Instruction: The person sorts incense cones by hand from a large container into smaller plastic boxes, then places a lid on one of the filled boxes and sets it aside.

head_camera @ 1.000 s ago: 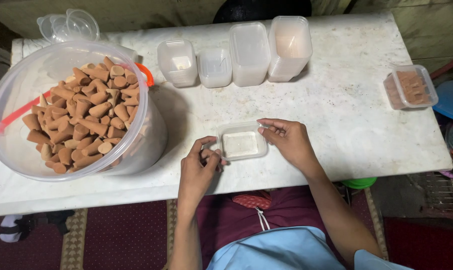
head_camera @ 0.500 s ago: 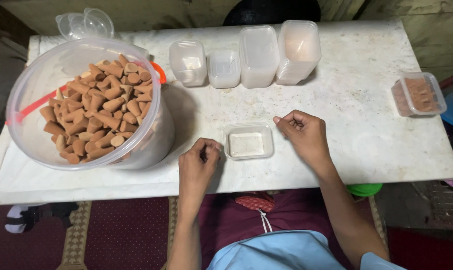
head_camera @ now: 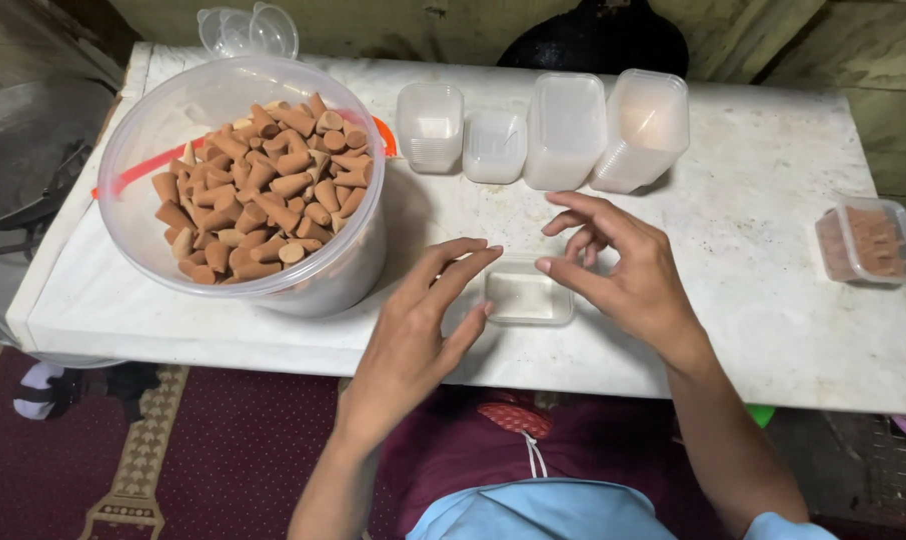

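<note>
Small clear box point(head_camera: 526, 296), both hands now lifted

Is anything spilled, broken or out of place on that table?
Nothing stands out. The brown cones all sit inside the big tub, the empty boxes stand stacked in a row, and both hands hover over one small box. Only the table looks stained.

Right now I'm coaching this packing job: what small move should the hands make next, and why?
Probably the left hand should reach into the big tub of brown cones for a few. The small clear box between the hands sits open and empty, both hands are free, and the tub stands just left.
</note>
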